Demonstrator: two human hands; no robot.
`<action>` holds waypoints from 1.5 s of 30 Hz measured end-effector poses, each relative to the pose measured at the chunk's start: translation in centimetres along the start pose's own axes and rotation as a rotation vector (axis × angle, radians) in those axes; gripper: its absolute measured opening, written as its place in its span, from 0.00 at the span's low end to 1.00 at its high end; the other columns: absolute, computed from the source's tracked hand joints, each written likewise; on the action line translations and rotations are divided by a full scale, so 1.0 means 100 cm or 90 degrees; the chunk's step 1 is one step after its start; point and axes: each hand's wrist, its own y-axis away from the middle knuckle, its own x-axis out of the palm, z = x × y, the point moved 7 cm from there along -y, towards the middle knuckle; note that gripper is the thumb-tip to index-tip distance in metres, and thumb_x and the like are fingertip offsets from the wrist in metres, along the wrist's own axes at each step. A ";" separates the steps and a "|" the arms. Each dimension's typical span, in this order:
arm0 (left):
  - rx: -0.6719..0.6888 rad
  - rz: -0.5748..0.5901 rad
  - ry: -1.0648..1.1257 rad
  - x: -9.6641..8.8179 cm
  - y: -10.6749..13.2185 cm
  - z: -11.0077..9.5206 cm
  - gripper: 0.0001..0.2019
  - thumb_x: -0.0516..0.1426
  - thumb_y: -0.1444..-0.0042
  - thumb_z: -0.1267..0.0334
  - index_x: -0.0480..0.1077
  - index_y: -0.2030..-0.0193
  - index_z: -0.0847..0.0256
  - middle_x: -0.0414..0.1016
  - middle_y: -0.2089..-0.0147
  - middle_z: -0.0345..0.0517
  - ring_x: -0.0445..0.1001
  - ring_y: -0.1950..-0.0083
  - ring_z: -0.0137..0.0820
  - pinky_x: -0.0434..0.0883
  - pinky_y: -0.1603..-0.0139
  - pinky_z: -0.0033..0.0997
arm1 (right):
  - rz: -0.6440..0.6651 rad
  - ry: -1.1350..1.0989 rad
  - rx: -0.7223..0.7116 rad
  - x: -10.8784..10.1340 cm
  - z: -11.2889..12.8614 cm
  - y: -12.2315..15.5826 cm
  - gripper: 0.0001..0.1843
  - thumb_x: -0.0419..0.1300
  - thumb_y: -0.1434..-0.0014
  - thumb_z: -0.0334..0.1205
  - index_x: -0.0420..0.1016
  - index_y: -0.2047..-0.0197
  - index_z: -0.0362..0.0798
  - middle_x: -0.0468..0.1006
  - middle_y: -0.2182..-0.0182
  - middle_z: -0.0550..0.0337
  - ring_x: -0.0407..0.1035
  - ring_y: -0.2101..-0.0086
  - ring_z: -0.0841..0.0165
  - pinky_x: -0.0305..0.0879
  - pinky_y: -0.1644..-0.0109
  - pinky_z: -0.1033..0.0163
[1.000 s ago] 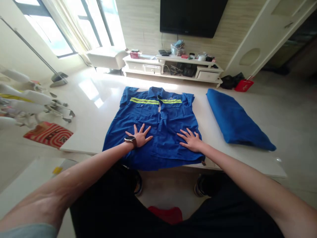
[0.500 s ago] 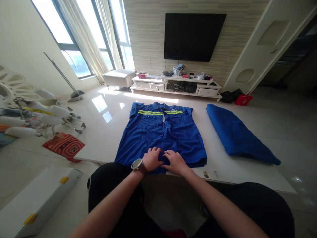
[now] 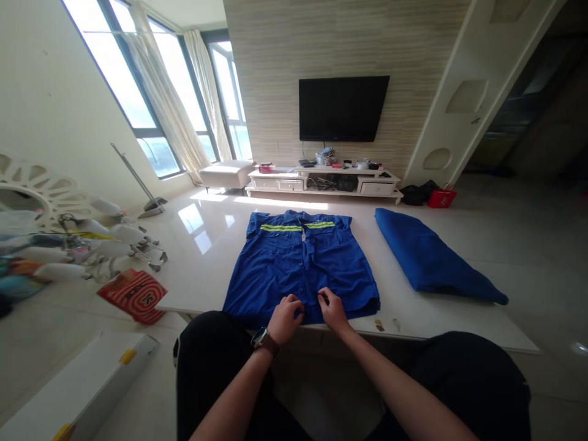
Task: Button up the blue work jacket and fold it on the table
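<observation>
Red striped bag [image 3: 133,294] beside the white tabletop [image 3: 184,297], lower left of the frame. Blue shirt [image 3: 271,263] is spread out mid-frame, buttons facing up. Left hand [image 3: 285,320] is curled at its bottom edge, right hand [image 3: 333,310] has fingers bunched nearby; can't tell if either's gripping cloth. Blue bundle [image 3: 436,263] sits at right.

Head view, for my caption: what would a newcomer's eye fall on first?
Probably the blue shirt with yellow-green stripes, spread on the white table, left hand and right hand at its near hem. Next, folded blue fabric at right and the black television on the wall.
</observation>
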 end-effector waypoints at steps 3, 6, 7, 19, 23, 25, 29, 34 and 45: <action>-0.016 -0.012 -0.008 0.006 -0.002 0.003 0.08 0.61 0.46 0.68 0.77 0.60 0.55 0.74 0.51 0.46 0.69 0.45 0.38 0.66 0.47 0.36 | 0.026 0.036 0.005 0.006 -0.002 0.005 0.10 0.55 0.38 0.37 0.74 0.55 0.49 0.77 0.67 0.59 0.72 0.65 0.64 0.66 0.58 0.60; -0.025 -0.010 -0.025 0.012 -0.009 0.006 0.09 0.61 0.49 0.70 0.78 0.60 0.56 0.75 0.53 0.47 0.69 0.47 0.38 0.66 0.49 0.35 | 0.056 0.101 -0.034 0.013 0.004 0.007 0.15 0.58 0.40 0.36 0.77 0.50 0.51 0.77 0.66 0.58 0.71 0.61 0.61 0.66 0.54 0.58; -0.029 -0.012 -0.027 0.012 -0.011 0.006 0.09 0.61 0.49 0.70 0.78 0.61 0.57 0.76 0.53 0.47 0.69 0.48 0.38 0.66 0.49 0.35 | 0.062 0.115 -0.047 0.014 0.006 0.007 0.15 0.58 0.39 0.36 0.78 0.49 0.52 0.77 0.66 0.58 0.71 0.60 0.61 0.66 0.54 0.57; -0.087 -0.009 -0.015 0.021 -0.011 0.004 0.09 0.59 0.48 0.73 0.78 0.64 0.57 0.77 0.55 0.47 0.72 0.49 0.38 0.65 0.49 0.35 | 0.071 0.243 -0.038 0.021 0.017 0.003 0.24 0.59 0.37 0.39 0.76 0.39 0.60 0.77 0.65 0.57 0.71 0.61 0.61 0.66 0.58 0.59; -0.105 0.020 0.015 0.023 -0.011 0.010 0.08 0.58 0.51 0.74 0.76 0.66 0.59 0.79 0.60 0.46 0.75 0.57 0.35 0.66 0.56 0.32 | 0.094 0.159 -0.066 0.026 0.023 0.001 0.19 0.59 0.37 0.37 0.80 0.45 0.61 0.76 0.61 0.58 0.72 0.60 0.64 0.67 0.56 0.60; -0.093 0.027 0.025 0.022 -0.011 0.009 0.10 0.57 0.52 0.74 0.76 0.66 0.59 0.80 0.61 0.45 0.75 0.58 0.34 0.65 0.58 0.31 | 0.094 0.081 -0.067 0.026 0.022 -0.001 0.15 0.58 0.37 0.36 0.83 0.52 0.58 0.76 0.60 0.58 0.73 0.60 0.65 0.67 0.55 0.60; -0.078 0.025 0.020 0.021 -0.011 0.006 0.09 0.59 0.53 0.72 0.77 0.64 0.57 0.81 0.60 0.44 0.76 0.57 0.35 0.65 0.58 0.30 | 0.074 -0.002 -0.061 0.022 0.019 -0.003 0.11 0.56 0.37 0.34 0.80 0.61 0.52 0.78 0.63 0.58 0.73 0.60 0.63 0.67 0.54 0.59; -0.072 0.059 0.082 0.019 -0.012 0.010 0.08 0.61 0.46 0.60 0.79 0.64 0.59 0.82 0.60 0.45 0.77 0.58 0.34 0.66 0.60 0.28 | 0.092 0.028 -0.087 0.024 0.021 0.002 0.11 0.54 0.38 0.31 0.77 0.62 0.51 0.77 0.64 0.56 0.73 0.60 0.61 0.67 0.54 0.58; -0.085 0.105 0.063 0.026 -0.011 0.016 0.04 0.62 0.47 0.66 0.77 0.63 0.58 0.83 0.59 0.44 0.79 0.56 0.36 0.66 0.59 0.28 | 0.114 0.088 -0.147 0.029 0.024 0.011 0.15 0.54 0.39 0.30 0.80 0.57 0.54 0.76 0.65 0.58 0.72 0.60 0.62 0.67 0.55 0.59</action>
